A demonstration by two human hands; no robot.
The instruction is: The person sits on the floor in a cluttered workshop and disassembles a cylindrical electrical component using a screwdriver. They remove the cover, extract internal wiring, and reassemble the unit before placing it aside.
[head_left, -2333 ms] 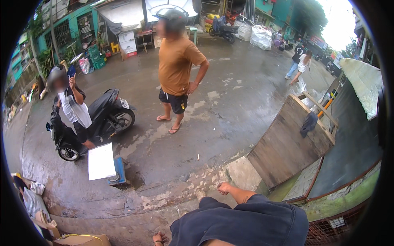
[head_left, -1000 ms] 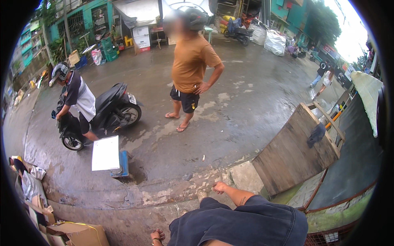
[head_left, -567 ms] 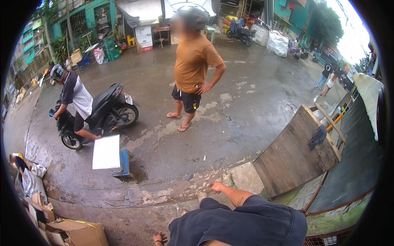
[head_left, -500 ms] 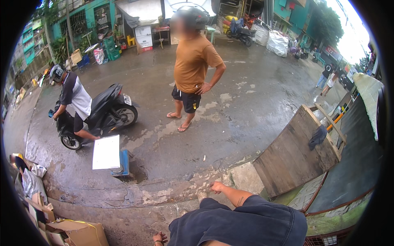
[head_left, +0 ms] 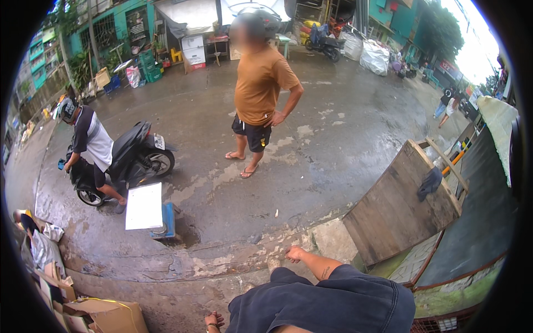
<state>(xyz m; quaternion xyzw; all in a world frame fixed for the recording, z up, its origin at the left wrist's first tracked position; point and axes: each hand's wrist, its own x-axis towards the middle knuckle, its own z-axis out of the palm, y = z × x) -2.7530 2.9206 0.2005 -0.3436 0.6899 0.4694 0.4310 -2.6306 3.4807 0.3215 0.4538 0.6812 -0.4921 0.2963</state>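
My right hand [head_left: 295, 253] rests past my bent knee, its fingers curled closed, with nothing visible in them. Low at the bottom edge, my left hand [head_left: 214, 321] hangs beside my dark shorts [head_left: 316, 299]. Its fingers are loosely bent and slightly apart, and I see nothing held. Wet pavement lies just ahead of my right hand. A flat white panel [head_left: 144, 206] sits over a blue stand [head_left: 168, 221], out of reach of both hands at the front left.
A person in a brown shirt [head_left: 258, 86] stands ahead. Left of them, a helmeted person straddles a black scooter [head_left: 133, 150]. A wooden board [head_left: 402, 208] leans at the right. Flattened cardboard [head_left: 108, 315] lies at the lower left. White sacks [head_left: 376, 57] stand across the street.
The scooter and its rider have shifted a little left, and the rider's foot now shows on the ground behind the white panel. My hands have barely moved.
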